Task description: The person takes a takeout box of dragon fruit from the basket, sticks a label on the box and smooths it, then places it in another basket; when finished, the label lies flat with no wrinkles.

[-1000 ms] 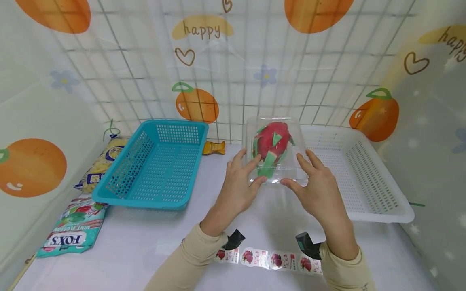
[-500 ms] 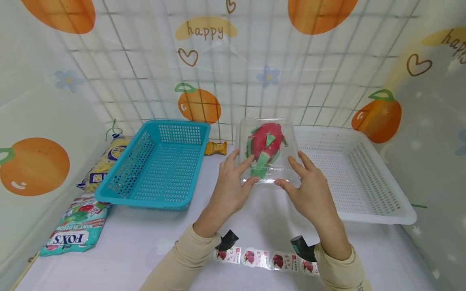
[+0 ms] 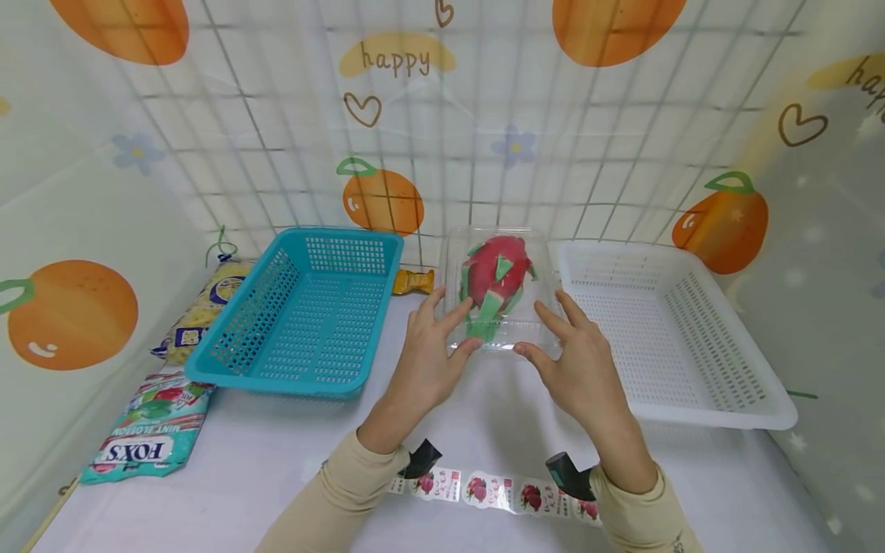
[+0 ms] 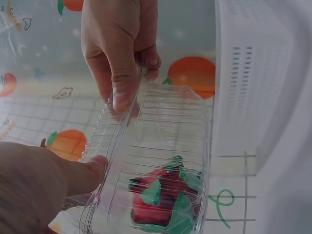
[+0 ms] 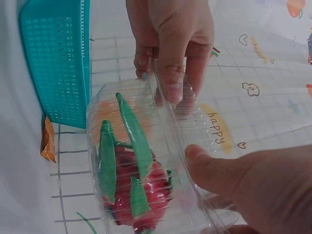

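A clear plastic clamshell box (image 3: 532, 326) is held up in front of me, with a red dragon fruit (image 3: 510, 257) with green scales lying inside it. My left hand (image 3: 430, 355) grips the box at its near left corner, thumb at the front edge and fingers along the side. At the near right corner my right hand (image 3: 584, 367) holds it the same way. The left wrist view shows the box lid (image 4: 165, 117) down, with the thumbs of both hands at the rim. Through the clear wall in the right wrist view, the fruit (image 5: 141, 190) shows plainly.
A teal basket (image 3: 207, 378) stands to the left, a white basket (image 3: 691, 415) to the right. Beside the teal one lie a small orange packet (image 3: 413, 282), a yellow snack bag (image 3: 200, 315) and a FOX'S bag (image 3: 148, 430). A strip of dragon fruit stickers (image 3: 488, 491) lies in front.
Both hands have shifted a little to the left together with the box, away from the white basket. Their hold looks the same.
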`<action>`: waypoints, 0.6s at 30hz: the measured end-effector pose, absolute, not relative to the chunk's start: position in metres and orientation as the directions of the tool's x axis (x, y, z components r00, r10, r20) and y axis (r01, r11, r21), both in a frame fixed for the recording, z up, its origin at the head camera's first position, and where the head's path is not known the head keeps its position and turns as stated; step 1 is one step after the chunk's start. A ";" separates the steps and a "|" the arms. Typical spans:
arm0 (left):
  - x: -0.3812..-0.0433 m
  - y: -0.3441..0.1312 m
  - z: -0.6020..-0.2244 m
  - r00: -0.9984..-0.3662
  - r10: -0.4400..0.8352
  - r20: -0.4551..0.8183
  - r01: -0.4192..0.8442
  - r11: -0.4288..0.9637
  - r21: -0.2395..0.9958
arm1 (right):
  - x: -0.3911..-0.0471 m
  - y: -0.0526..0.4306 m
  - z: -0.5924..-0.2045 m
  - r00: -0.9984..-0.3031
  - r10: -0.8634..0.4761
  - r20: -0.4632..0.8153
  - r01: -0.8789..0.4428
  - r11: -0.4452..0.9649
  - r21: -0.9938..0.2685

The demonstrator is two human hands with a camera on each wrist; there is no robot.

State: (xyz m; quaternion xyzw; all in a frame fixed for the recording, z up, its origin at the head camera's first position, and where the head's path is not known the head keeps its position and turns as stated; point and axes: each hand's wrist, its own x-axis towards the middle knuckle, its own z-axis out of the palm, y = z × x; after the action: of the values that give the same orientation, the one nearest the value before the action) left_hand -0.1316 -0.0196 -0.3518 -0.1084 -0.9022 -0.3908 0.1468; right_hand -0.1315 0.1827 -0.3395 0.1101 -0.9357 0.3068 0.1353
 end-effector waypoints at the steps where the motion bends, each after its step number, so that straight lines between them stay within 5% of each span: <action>1: -0.132 -0.020 -0.352 -0.933 0.081 0.350 0.311 0.669 0.675 | -0.132 0.182 -0.340 -0.938 -0.124 0.325 -0.293 0.786 -0.545; 18: -0.131 -0.027 -0.359 -0.918 0.083 0.387 0.339 0.667 0.663 | -0.133 0.177 -0.345 -0.928 -0.130 0.348 -0.314 0.775 -0.548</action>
State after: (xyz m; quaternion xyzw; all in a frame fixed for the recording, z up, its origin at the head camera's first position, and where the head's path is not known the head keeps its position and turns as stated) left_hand -0.1312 -0.0271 -0.3587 -0.1175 -0.8980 -0.3908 0.1643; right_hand -0.1328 0.1771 -0.3446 0.1191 -0.9307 0.3132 0.1470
